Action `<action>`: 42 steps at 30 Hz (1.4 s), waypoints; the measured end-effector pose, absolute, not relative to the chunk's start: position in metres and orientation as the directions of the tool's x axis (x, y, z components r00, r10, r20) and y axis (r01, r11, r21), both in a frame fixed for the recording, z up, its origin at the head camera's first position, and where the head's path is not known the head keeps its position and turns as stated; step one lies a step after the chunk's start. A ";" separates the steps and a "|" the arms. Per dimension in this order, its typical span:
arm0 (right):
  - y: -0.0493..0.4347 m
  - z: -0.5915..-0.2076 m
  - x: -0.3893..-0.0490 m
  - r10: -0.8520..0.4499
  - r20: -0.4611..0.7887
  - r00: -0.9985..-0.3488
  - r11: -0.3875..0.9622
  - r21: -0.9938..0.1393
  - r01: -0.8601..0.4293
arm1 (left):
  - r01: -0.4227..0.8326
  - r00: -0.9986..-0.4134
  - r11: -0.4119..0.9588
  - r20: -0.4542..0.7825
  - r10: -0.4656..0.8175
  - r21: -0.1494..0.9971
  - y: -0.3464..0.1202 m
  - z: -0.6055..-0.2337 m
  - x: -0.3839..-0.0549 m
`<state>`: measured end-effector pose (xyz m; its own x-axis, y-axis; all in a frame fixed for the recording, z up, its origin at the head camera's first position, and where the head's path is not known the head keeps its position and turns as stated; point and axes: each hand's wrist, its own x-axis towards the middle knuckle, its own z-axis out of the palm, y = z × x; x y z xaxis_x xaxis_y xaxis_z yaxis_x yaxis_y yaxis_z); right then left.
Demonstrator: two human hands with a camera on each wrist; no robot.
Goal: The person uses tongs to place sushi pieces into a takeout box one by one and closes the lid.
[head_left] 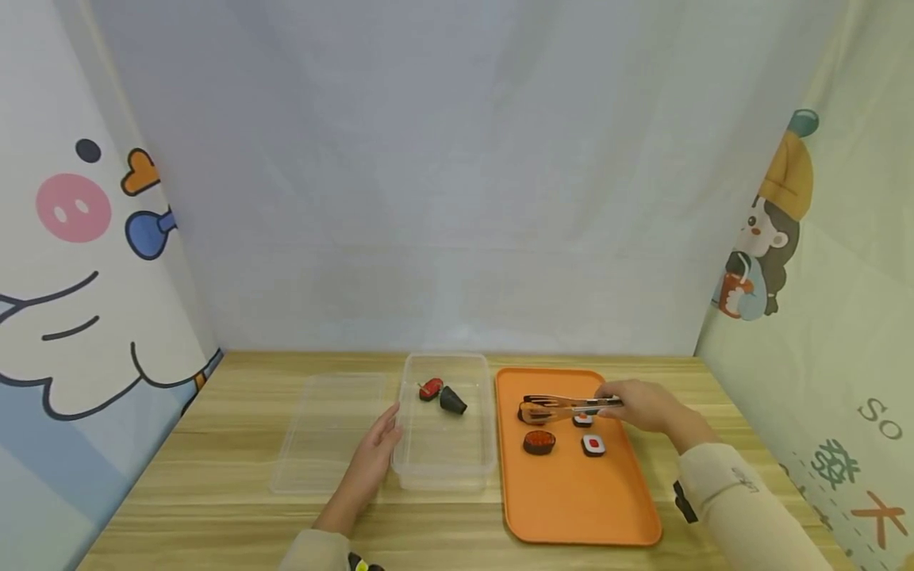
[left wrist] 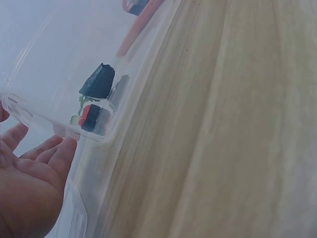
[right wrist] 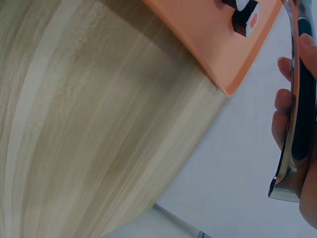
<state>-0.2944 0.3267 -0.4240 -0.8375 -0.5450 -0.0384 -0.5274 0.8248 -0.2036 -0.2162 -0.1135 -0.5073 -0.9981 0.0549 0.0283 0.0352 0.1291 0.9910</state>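
Note:
My right hand grips a pair of metal food tongs by the dark-inset handles. Over the orange tray, the tongs' tips are at a dark-wrapped toy sushi piece, mostly covering it; whether they pinch it I cannot tell. Nearby on the tray lie a roe-topped sushi, a white roll with a red centre and another roll under the tongs. My left hand touches the left side of a clear plastic box, its fingers extended by the rim.
Inside the box are a black cone-shaped hand roll and a red-topped sushi. A clear flat lid lies on the wooden table left of the box. A pale curtain stands behind the table.

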 end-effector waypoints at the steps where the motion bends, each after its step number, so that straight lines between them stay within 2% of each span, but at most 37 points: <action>1: 0.327 -0.424 -0.294 -0.546 -0.036 -0.837 0.824 -0.205 -0.528 | 0.034 -0.998 0.132 0.027 0.054 0.991 -0.114 -0.508 -0.217; 10: 0.326 -0.418 -0.294 -0.528 -0.032 -0.849 0.832 -0.219 -0.509 | 0.025 -0.999 0.122 0.019 0.050 0.992 -0.114 -0.510 -0.219; 27: 0.316 -0.393 -0.291 -0.548 0.067 -0.834 0.795 -0.269 -0.544 | 0.051 -0.996 0.116 0.043 0.072 0.992 -0.114 -0.508 -0.216; 42: 0.247 -0.399 -0.301 -0.606 0.084 -0.791 0.727 -0.344 -0.594 | 0.043 -0.998 0.143 0.037 0.046 0.989 -0.114 -0.508 -0.216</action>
